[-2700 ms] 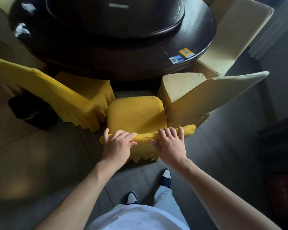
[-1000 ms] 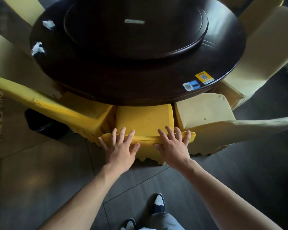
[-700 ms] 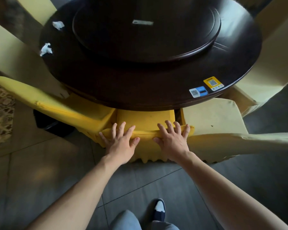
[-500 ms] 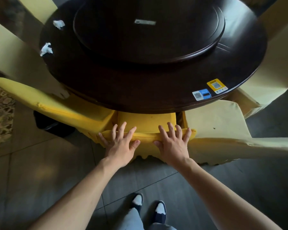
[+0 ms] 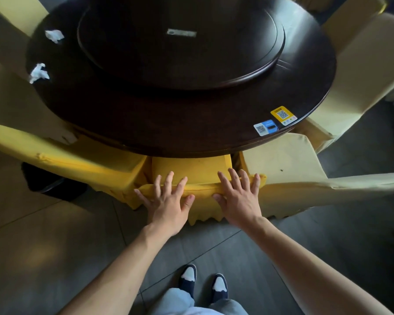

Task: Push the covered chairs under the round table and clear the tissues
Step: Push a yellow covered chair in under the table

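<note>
A: Where are the hands?
B: Left hand (image 5: 168, 201) and right hand (image 5: 239, 196), fingers spread flat, press the yellow chair (image 5: 191, 169) back; its seat sits partly under the counter (image 5: 168, 123).
A: Advice?
B: Push evenly, straight.

Left hand (image 5: 168, 202), right hand (image 5: 238, 198) flat, fingers splayed.

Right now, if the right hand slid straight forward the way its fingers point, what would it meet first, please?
Probably the round table edge: the right hand lies flat on the yellow chair back, whose seat is under it. Depth is unclear.
</note>
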